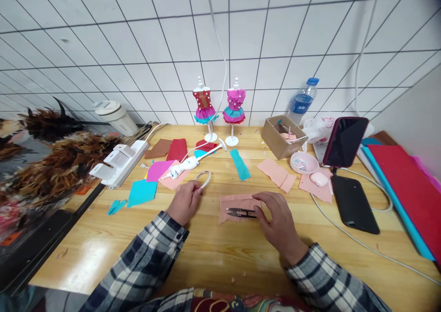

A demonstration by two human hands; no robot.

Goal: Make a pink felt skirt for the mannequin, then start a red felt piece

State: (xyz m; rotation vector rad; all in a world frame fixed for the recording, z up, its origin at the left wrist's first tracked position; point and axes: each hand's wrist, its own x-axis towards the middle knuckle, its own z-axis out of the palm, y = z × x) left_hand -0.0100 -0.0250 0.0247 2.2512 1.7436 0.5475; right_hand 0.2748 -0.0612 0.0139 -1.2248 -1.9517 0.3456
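Observation:
My left hand rests on the wooden table, fingers curled round one end of a thin white strip that loops up off the table. My right hand lies on the right side of a pink felt piece, fingertips touching the handles of small black thread snips that lie on that felt. Two small dress-form mannequins, one in red and pink, one in pink and teal, stand at the back by the tiled wall.
Felt scraps in teal, pink and dark red lie about. A white glue gun, a power strip, a cardboard box, a pink dish, a water bottle, two phones and stacked felt sheets surround them. Feathers lie left.

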